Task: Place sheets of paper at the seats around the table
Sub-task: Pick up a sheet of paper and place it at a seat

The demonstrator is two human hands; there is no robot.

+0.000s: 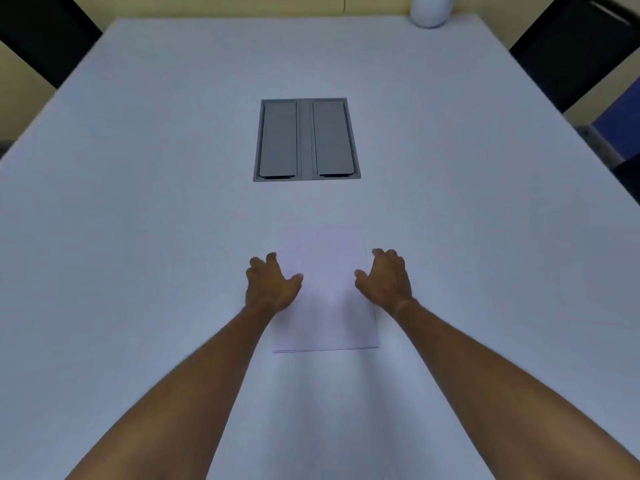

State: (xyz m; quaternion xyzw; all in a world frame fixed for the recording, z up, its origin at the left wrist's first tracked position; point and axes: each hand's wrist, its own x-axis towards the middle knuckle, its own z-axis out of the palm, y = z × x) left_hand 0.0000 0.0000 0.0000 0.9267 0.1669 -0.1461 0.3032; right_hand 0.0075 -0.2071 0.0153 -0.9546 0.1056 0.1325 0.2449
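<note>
A thin stack of white paper sheets (pixel 325 292) lies flat on the white table (pixel 138 237), straight in front of me. My left hand (pixel 270 285) rests at the stack's left edge, fingers spread and curled, thumb on the paper. At the right edge sits my right hand (pixel 386 280), fingers apart and thumb pointing inward over the sheet. Neither hand has lifted any paper.
A grey recessed cable box (pixel 306 140) with two closed lids sits in the table's middle, beyond the paper. A white rounded object (pixel 431 10) stands at the far edge. Dark chairs show at the far left corner (pixel 45 36) and far right corner (pixel 585 50).
</note>
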